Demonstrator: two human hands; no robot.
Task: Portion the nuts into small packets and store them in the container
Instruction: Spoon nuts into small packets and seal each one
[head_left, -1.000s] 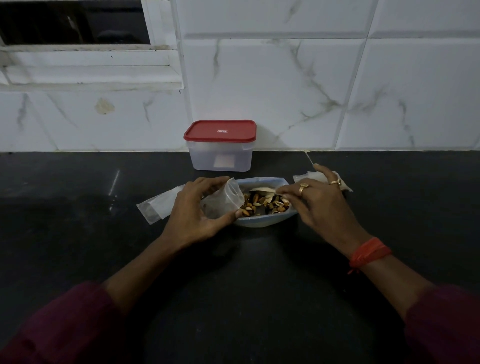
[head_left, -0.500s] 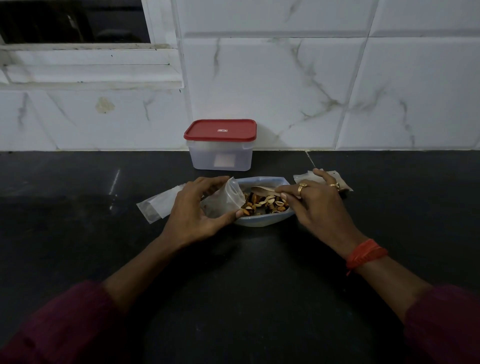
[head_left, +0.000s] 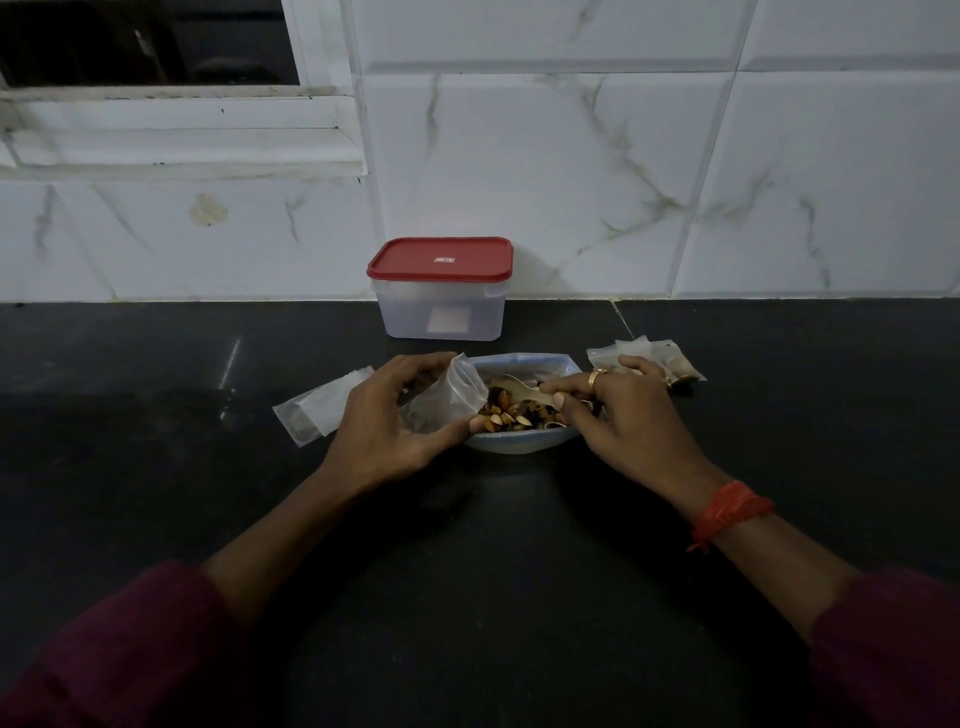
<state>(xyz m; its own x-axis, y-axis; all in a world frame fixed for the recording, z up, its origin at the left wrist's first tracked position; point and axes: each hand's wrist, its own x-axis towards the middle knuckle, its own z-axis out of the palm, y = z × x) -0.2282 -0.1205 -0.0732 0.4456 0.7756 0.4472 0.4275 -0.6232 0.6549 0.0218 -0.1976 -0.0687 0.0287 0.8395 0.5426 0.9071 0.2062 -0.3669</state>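
Here, a shallow pale blue bowl (head_left: 519, 442) sits on the black stone table (head_left: 467, 597), holding a heap of mixed brown nuts (head_left: 511, 414); everything else is placed from this bowl. At the bowl's left rim the person's left hand (head_left: 384, 421) grips a small clear plastic packet (head_left: 447, 397), its fingers (head_left: 415, 364) curled over the top and the thumb pressed under the lower edge, so that the packet's mouth faces the nuts. Over the bowl's right side the right hand (head_left: 631, 410) pinches the handle of a pale, light-coloured spoon (head_left: 522, 391) between thumb and curled fingers; the spoon's head lies above the nuts toward the far rim; whether it carries any nuts cannot be told. A gold ring (head_left: 595, 378) shows on one finger of that hand, and a red thread band (head_left: 724, 512) wraps the wrist.

Left of the bowl, partly behind the left hand, a flat stack of empty clear packets (head_left: 311, 413) lies on the table; to the bowl's far right, just past the right hand, lie several filled clear packets (head_left: 652, 353), with dark contents showing at their near edge. Behind the bowl stands a translucent rectangular plastic container (head_left: 441, 317) with its red lid (head_left: 440, 258) on, set against the white marble-veined tile wall (head_left: 571, 171); bowl and container stand apart.
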